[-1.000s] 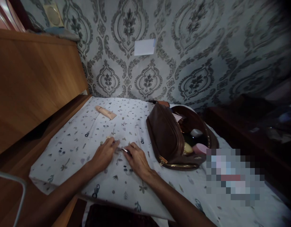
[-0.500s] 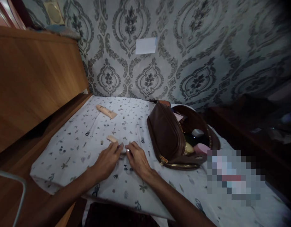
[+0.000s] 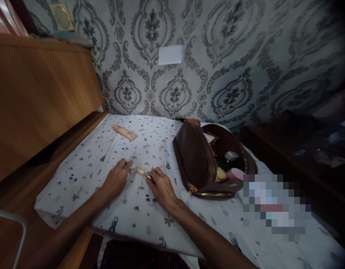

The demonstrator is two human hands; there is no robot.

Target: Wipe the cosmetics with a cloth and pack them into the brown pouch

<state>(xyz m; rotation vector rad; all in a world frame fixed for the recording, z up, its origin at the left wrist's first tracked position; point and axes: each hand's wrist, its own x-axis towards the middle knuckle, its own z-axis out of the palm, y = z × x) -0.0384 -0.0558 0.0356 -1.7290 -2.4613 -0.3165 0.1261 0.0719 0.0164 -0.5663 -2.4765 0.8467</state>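
- Just left of the brown zip bag [image 3: 194, 155], the right hand [image 3: 162, 186] pinches a pen-like stick [image 3: 142, 173], pale-gold end pointing away from the bag, darker end in the fingers.
- Farther left of the bag, the left hand [image 3: 116, 179] has its fingers curled in, near that pale end; whether they pinch something small, I cannot tell.
- Handling of the pen-like stick seems under way, not finished: it is in the fingers, not laid down.
- The bag gapes unzipped, a pink round container [image 3: 236, 174] and a white cap [image 3: 231, 155] inside, in neither hand, so perhaps left to handle.
- Left of the bag's far end, a beige squeeze tube [image 3: 125, 133] lies untouched on the patterned sheet [image 3: 150, 145] (perhaps done with, though nothing proves it).
- Right of the bag's near corner, a pixelated patch [image 3: 276, 207] hides whatever lies there.
- Deeper inside the bag, shadow swallows most contents.
- Beyond the bag's right side, dark furniture [image 3: 267, 149] blurs into gloom.
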